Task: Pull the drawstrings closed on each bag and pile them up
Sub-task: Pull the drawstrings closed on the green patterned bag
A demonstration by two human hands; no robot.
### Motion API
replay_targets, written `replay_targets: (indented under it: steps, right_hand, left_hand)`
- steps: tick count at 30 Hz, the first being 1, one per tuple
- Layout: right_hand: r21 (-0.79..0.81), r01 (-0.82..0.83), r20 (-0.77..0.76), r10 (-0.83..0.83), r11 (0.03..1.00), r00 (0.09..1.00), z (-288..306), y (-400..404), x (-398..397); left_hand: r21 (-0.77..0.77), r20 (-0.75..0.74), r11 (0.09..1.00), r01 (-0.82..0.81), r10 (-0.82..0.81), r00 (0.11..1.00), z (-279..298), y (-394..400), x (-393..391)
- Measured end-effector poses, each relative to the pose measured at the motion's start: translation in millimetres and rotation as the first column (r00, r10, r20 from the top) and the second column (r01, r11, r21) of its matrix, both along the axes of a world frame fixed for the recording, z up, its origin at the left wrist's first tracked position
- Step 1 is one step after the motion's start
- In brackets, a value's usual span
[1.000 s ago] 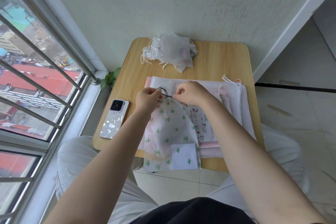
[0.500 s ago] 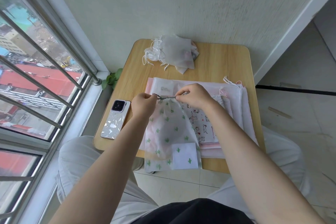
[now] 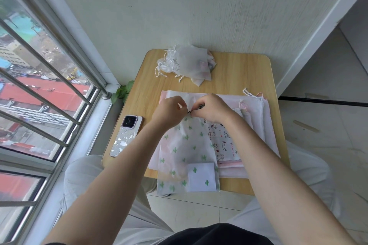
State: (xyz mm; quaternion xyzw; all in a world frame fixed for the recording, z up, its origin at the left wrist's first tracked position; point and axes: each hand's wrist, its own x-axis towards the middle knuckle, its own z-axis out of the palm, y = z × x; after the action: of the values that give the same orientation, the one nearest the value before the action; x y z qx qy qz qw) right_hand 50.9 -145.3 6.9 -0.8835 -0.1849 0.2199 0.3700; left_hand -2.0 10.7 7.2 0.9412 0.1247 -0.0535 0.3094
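- One wooden counter (image 3: 239,77).
- One phone (image 3: 125,136), lying face down at the counter's left edge.
- One bag printed with green cacti (image 3: 186,151).
- One bag printed with small animal figures (image 3: 224,145).
- One white square patch with two cacti (image 3: 201,179) on the cactus bag's lower corner.
- One heap of cinched white bags (image 3: 189,64) at the far edge; the number in it cannot be told.
- Several flat pale bags (image 3: 260,113) layered beneath; their number cannot be told.
- Two hands: left hand (image 3: 171,113), right hand (image 3: 212,108).
- One small green plant (image 3: 121,92).

Bag mouth (image 3: 191,114) behind fingers (image 3: 196,112)
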Motion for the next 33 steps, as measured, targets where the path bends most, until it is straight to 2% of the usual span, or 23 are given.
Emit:
replay_targets:
  steps: [3, 5, 10, 15, 18, 20, 25, 28, 33]
  right_hand:
    - [-0.013, 0.002, 0.017, -0.002, 1.000, 1.000, 1.8, -2.5, -0.1]
    - [-0.027, -0.009, 0.038, 0.010, 1.000, 0.999, 2.1, -2.6, -0.9]
    - [-0.056, -0.027, 0.071, 0.031, 0.998, 0.997, -1.6, 1.5, -2.8]
    - [-0.079, -0.024, 0.068, 0.029, 0.997, 0.997, -1.1, 3.2, -2.4]
    - [-0.099, -0.010, 0.054, 0.016, 0.995, 0.998, -2.7, 2.3, -1.6]
    - [-0.116, -0.006, 0.049, 0.011, 0.993, 0.999, -3.8, 2.2, -1.4]
    - [-0.037, -0.014, -0.009, 0.013, 0.999, 1.000, -0.8, 1.7, -2.6]
    - [-0.004, -0.010, -0.052, 0.010, 1.000, 0.999, 4.3, 1.3, -0.2]
    - [0.065, 0.032, -0.099, -0.025, 0.997, 0.995, 16.9, -1.5, 5.5]
  left_hand:
    - [0.182, -0.031, 0.983, 0.019, -0.014, 0.999, 1.2, 8.3, 0.8]
    - [0.145, -0.054, 0.988, 0.049, -0.041, 0.998, 5.7, 11.2, 1.0]
    - [-0.209, -0.160, 0.977, 0.047, -0.081, 0.984, 25.3, 11.9, 2.4]
    - [-0.552, -0.125, 0.833, -0.039, -0.037, 0.991, 19.6, 11.4, -2.6]
    - [-0.643, -0.112, 0.764, -0.060, -0.016, 0.994, 14.7, 9.5, -5.6]
    - [-0.651, -0.111, 0.756, -0.071, -0.002, 0.994, 11.6, 8.8, -6.4]
    - [-0.505, -0.070, 0.856, -0.112, 0.088, 0.994, 6.3, 3.0, -7.2]
    - [-0.470, -0.045, 0.869, -0.154, 0.151, 0.988, 2.2, 2.4, -6.0]
    - [-0.349, -0.077, 0.927, -0.133, 0.114, 0.991, 1.0, 1.9, -2.8]
